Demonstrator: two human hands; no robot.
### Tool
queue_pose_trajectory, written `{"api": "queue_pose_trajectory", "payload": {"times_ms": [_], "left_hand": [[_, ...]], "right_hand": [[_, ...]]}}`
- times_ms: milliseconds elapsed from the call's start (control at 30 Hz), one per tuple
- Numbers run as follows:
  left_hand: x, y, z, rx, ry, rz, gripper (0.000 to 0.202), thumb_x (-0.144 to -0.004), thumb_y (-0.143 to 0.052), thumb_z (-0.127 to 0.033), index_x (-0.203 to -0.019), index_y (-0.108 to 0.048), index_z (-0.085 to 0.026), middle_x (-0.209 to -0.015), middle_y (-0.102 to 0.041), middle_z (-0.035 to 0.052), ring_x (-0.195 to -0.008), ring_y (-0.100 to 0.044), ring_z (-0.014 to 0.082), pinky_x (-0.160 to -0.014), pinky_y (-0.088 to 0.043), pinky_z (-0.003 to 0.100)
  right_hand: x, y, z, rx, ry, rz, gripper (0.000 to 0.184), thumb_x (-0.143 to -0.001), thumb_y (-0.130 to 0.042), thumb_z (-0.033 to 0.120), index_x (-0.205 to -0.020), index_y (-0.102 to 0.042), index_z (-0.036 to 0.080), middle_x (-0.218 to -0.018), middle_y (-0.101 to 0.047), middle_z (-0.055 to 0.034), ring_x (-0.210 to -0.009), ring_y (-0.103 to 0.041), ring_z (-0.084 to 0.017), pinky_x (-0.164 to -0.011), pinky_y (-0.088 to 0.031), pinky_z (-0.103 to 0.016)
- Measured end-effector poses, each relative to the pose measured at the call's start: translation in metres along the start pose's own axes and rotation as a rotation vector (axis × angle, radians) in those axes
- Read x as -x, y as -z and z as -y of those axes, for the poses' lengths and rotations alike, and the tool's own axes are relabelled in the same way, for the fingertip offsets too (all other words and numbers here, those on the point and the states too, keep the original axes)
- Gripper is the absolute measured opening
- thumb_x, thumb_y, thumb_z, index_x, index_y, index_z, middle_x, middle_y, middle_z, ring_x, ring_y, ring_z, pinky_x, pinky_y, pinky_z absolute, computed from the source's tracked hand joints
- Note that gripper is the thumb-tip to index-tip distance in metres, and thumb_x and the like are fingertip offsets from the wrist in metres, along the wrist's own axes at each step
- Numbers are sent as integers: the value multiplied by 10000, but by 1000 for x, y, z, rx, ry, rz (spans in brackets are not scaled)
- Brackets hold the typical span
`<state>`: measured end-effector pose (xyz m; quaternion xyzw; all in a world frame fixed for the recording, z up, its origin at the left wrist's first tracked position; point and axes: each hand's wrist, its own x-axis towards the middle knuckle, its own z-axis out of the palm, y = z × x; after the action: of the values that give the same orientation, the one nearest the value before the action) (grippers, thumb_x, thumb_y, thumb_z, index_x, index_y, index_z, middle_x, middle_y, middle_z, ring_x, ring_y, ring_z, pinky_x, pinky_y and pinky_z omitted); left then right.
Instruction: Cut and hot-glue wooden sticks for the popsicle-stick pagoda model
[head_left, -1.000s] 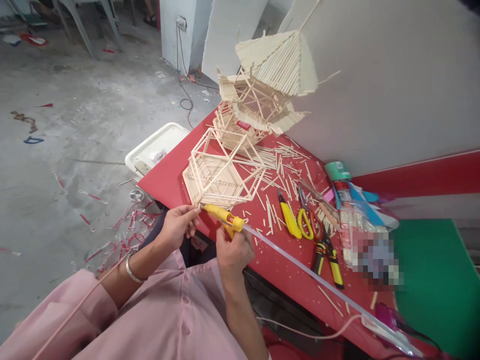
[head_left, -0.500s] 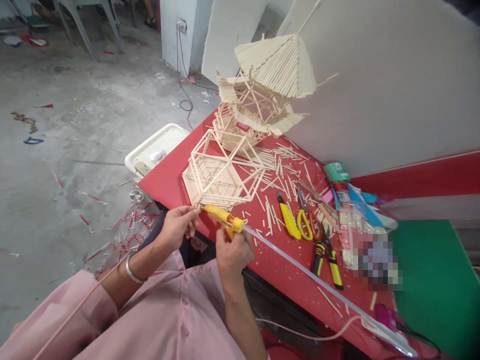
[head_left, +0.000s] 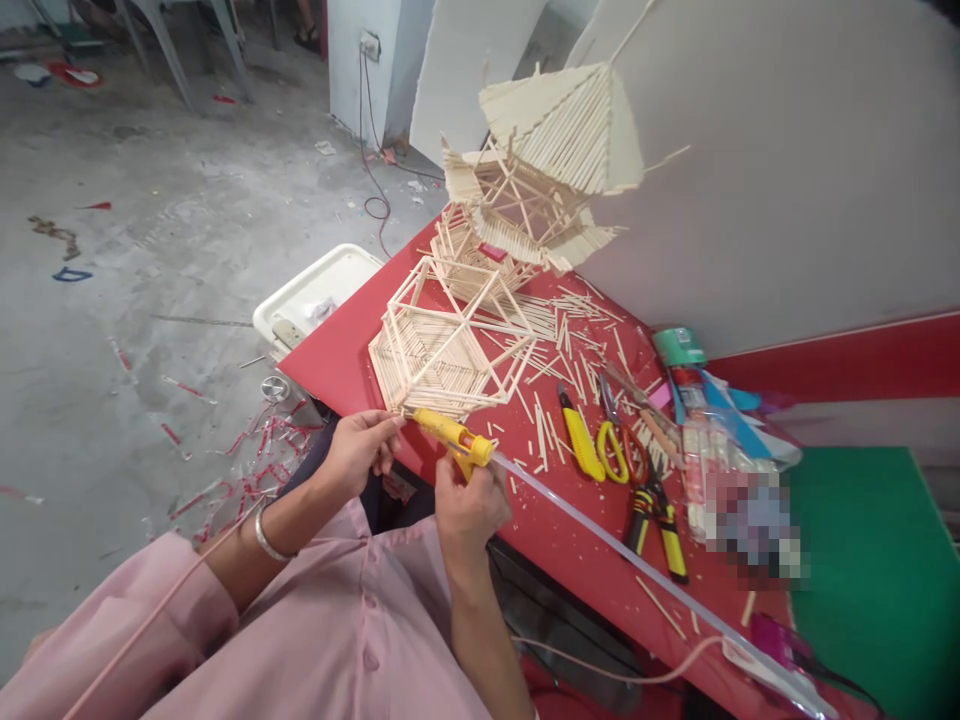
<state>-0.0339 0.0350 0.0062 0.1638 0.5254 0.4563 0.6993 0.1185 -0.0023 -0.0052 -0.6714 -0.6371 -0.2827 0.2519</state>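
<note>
While the right hand (head_left: 466, 510) wraps its fingers (head_left: 450, 478) tightly round the grip of a yellow glue gun (head_left: 454, 438), the gun lies just below the centre of the frame, at the near edge of the red worktop (head_left: 337, 350). Its long axis runs on a slant: the nozzle points to the upper left, and a long, clear glue stick (head_left: 637, 570) trails out of its back towards the lower right corner.

The nozzle tip meets the nearest corner of a hexagonal frame (head_left: 442, 345), an open cage of thin pale wooden sticks with a floor of sticks laid side by side. The left hand (head_left: 358, 452), left of centre, has thumb and forefinger pinched shut on that same corner, right beside the nozzle. A metal bangle (head_left: 264, 540) circles the left wrist above a pink sleeve.

Behind the frame, at upper centre, stands a taller stick tower (head_left: 547, 170) with slatted, sloping roof panels, leaning close to a plain white board (head_left: 787, 170). Loose sticks (head_left: 570, 330) lie scattered over the worktop between the two. Right of the gun lie a yellow utility knife (head_left: 581, 440), yellow-handled scissors (head_left: 619, 445) and black-and-yellow pliers (head_left: 660, 525), side by side and pointing roughly away from the person. A white plastic tray (head_left: 315, 290) sits past the worktop's left edge, over the dusty concrete floor (head_left: 150, 250).
</note>
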Motion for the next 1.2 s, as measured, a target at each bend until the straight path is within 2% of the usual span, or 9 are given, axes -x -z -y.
{"api": "queue_pose_trajectory", "payload": {"times_ms": [200,400,900,1200], "left_hand": [[0,-1,-1,10,-1,4,322,-620,-787,-406,-683,-628,-134,-455,-578,-27,-263,-421,60,-280,-217,175],[0,0,0,16,11,0,325,-611,-792,-406,-693,-635,-133,-456,-576,-27,-271,-420,58,-287,-220,179],[0,-1,-3,6,27,-6,304,-608,-778,-389,-593,-601,-142,-437,-550,-12,-290,-392,47,-318,-217,187],[0,-1,-6,5,35,3,246,-625,-751,-354,-606,-637,-137,-454,-555,-13,-297,-393,48,-326,-234,195]], "right_hand": [[-2,0,0,0,22,-46,213,-864,-606,288,-679,-555,195,-555,-617,-29,-523,-608,-172,-521,-446,-246],[0,1,-1,12,6,-9,175,-859,-608,279,-711,-567,193,-603,-646,-41,-553,-617,-170,-531,-440,-246],[-1,3,-2,26,2,-24,228,-854,-619,303,-671,-525,205,-559,-594,-19,-514,-583,-166,-512,-433,-248],[3,1,-3,2,-16,13,213,-858,-608,308,-686,-551,195,-562,-575,-25,-528,-578,-175,-500,-427,-256]]}}
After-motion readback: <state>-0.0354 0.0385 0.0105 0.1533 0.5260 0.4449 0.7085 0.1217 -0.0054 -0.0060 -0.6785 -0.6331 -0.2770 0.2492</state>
